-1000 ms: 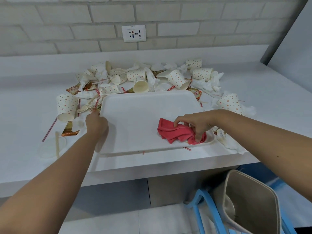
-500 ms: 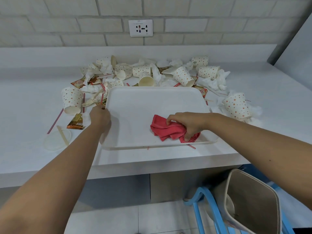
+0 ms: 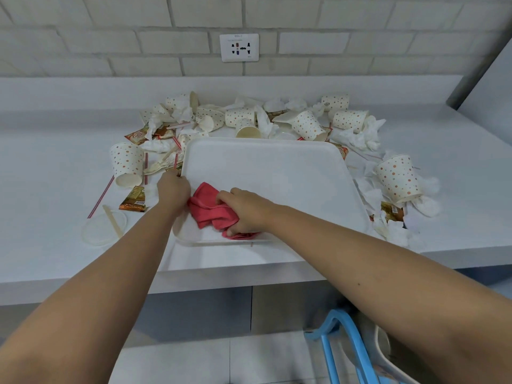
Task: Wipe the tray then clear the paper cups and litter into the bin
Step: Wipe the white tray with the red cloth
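Head view: litter (image 3: 357, 138) on white counter (image 3: 55, 173), brick wall (image 3: 110, 37).

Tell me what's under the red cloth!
The white tray lies under the red cloth, near its front left corner. The right hand grips the cloth from above. Any dirt or wet spot beneath is covered by the cloth, so I cannot tell.

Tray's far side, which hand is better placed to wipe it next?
Right, probably. The right hand grips the red cloth on the near-left part of the tray, free to sweep outward; the left hand holds its left rim, steadying it.
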A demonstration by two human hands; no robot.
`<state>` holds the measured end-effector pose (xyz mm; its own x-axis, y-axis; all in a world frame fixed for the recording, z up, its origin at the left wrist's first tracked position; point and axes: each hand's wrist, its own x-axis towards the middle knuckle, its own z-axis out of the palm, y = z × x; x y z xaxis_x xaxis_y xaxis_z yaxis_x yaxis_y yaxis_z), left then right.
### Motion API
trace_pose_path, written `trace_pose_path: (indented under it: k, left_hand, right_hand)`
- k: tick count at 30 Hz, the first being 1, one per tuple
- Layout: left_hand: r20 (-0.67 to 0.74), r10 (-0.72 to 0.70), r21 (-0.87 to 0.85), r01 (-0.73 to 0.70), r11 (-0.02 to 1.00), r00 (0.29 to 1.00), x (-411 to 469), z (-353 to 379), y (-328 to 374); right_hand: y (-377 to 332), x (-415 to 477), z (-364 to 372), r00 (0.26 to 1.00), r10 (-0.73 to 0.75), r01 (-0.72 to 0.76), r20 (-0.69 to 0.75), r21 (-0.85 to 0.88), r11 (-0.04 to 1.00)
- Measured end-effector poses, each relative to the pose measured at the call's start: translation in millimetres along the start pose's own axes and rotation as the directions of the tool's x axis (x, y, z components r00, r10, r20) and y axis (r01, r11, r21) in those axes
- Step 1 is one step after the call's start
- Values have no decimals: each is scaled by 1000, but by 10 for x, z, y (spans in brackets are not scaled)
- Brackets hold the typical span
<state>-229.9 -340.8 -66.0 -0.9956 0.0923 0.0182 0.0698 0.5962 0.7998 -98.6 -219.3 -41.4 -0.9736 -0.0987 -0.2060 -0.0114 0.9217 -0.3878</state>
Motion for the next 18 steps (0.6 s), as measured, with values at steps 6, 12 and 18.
trace_pose_path:
  k: [6,12,18]
  left_hand:
    - [50,-18,-34,20,999,999,-32,-55,61]
    - [143,-66,-126,84,988,988,-82,-110,94]
    - [253,-125,-141,164,976,959,-40,-204,319]
  right_hand:
    - [58,-127,-117,996,-16,2,-84,-167,986]
    - [540,-431,-325,999,40,-46,-29,-239,970]
    - [583,-592,-343,992,2,-3,125,8,1000]
